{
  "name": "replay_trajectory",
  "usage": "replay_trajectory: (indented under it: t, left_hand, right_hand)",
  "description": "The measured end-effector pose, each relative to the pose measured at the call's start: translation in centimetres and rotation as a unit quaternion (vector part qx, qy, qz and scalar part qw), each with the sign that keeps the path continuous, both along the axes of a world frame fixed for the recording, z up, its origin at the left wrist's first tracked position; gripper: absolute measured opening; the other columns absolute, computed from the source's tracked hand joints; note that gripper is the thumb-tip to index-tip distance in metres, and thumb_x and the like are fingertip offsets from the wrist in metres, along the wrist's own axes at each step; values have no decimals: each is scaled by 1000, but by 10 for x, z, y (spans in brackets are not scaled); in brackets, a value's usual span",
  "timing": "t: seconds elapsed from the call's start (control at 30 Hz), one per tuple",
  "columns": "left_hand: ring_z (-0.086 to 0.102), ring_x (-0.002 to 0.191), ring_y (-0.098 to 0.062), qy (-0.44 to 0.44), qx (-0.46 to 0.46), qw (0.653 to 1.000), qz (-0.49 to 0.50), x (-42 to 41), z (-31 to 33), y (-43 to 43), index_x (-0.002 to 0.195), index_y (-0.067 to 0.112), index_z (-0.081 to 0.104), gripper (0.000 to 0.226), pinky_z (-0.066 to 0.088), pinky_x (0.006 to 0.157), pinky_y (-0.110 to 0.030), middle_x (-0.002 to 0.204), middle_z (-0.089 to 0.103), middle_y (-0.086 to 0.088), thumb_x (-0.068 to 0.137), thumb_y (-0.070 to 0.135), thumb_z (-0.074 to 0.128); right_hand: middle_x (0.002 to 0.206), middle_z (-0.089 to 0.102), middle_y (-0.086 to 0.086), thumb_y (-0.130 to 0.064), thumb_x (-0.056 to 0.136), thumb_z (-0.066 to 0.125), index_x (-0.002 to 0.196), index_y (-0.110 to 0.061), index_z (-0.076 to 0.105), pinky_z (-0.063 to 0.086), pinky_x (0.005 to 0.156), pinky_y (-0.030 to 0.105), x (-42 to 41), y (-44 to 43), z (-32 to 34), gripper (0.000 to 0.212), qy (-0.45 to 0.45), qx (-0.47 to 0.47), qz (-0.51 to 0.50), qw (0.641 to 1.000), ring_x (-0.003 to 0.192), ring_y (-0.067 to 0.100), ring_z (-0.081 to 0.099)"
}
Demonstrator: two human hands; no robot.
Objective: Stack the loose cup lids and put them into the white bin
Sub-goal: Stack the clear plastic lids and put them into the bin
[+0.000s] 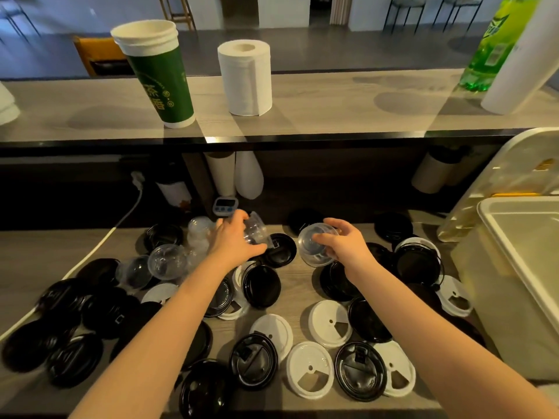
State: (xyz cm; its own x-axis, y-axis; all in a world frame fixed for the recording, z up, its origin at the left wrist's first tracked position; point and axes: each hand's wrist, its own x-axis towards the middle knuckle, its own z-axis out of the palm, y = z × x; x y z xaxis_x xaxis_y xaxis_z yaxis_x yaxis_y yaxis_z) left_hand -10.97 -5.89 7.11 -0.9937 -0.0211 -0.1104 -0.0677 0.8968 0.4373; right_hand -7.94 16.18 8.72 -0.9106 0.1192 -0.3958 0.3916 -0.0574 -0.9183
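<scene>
My left grip (236, 240) curls round clear dome lids (257, 229); right grip (348, 243) holds clear lid (313, 249); white bin (496, 313) at 3 o'clock.

A café or drinks shop, seen from the staff side. A raised serving counter (332, 95) across the upper frame carries a stack of green paper cups (157, 71), a paper towel roll (245, 77) and a green bottle (496, 40), with chairs (405, 10) beyond at the top right. The lower work surface (299, 284) is strewn with black lids (261, 285), white lids (331, 323) and clear domed lids (168, 261), with a white bin (496, 313) at right.
</scene>
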Motion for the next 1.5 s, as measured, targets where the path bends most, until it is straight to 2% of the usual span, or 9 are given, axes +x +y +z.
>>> replay_trajectory:
  t: [0.37, 0.47, 0.57, 0.83, 0.93, 1.13, 1.27, 1.37, 1.5]
  left_hand:
    - [49, 103, -13, 54, 163, 979, -112, 54, 31, 58, 130, 29, 41, 71, 40, 79, -23, 112, 36, 9, 69, 36, 78]
    - [52, 102, -16, 55, 177, 977, -101, 58, 30, 60, 133, 25, 41, 75, 50, 82, -28, 114, 36, 8, 69, 33, 79]
    - [57, 92, -13, 51, 212, 974, -69, 61, 31, 60, 130, 23, 39, 77, 54, 79, -30, 114, 43, 8, 66, 32, 82]
    - [51, 88, -7, 98, 163, 978, -91, 66, 39, 65, 123, 20, 47, 67, 43, 72, -15, 110, 42, 9, 68, 35, 81]
    - [49, 103, -10, 101, 114, 981, -122, 66, 40, 67, 132, 20, 42, 73, 47, 87, -24, 122, 42, 5, 71, 37, 78]
    - [51, 99, -8, 83, 165, 973, -135, 69, 33, 62, 138, 19, 40, 76, 46, 80, -19, 127, 44, 5, 73, 33, 77]
    - [52, 101, -5, 8, 328, 944, -30, 69, 28, 54, 137, 18, 41, 57, 44, 75, -15, 124, 47, 8, 87, 36, 62]
    - [54, 111, -13, -138, 477, 866, 55, 71, 22, 45, 126, 26, 48, 43, 49, 87, -28, 126, 54, 2, 89, 47, 52]
    - [61, 101, -17, -124, 547, 818, 129, 77, 19, 21, 110, 23, 54, 18, 52, 88, -36, 114, 62, -4, 92, 27, 57]
  right_hand:
    - [117, 60, 0, -29, 91, 59, 131, -17, 49, 50, 78, 23, 23, -11, 9, 42, 85, -8, 6, 996, 103, 12, 60]
    - [97, 66, 2, -29, 98, 48, 119, -10, 58, 49, 88, 33, 31, -12, 12, 30, 79, -76, -9, 994, 94, 16, 63]
    - [122, 61, 4, -27, 97, 48, 109, -15, 62, 41, 105, 45, 35, -8, 10, 22, 82, -109, -14, 990, 115, 21, 57]
    - [130, 50, -4, -27, 97, 48, 143, -24, 34, 47, 82, 18, 39, -2, 17, 48, 127, 8, 89, 988, 111, 8, 54]
    - [135, 43, -3, -21, 96, 50, 142, -24, 35, 46, 94, 26, 40, -4, 17, 49, 152, 76, 120, 978, 121, 12, 47]
    - [126, 56, 3, -14, 95, 52, 132, -21, 47, 50, 92, 30, 39, -4, 14, 39, 117, -43, 68, 990, 112, 16, 57]
    - [117, 61, 10, -9, 93, 53, 129, -16, 47, 50, 90, 38, 35, -5, 13, 37, 84, -142, 49, 985, 103, 23, 63]
    - [114, 61, 10, -9, 92, 53, 126, -17, 49, 52, 87, 38, 31, -15, 15, 35, 68, -165, 92, 980, 97, 21, 65]
    - [109, 63, 8, -9, 91, 57, 124, -16, 51, 53, 79, 31, 20, -40, 11, 35, 46, -106, 140, 983, 96, 21, 64]
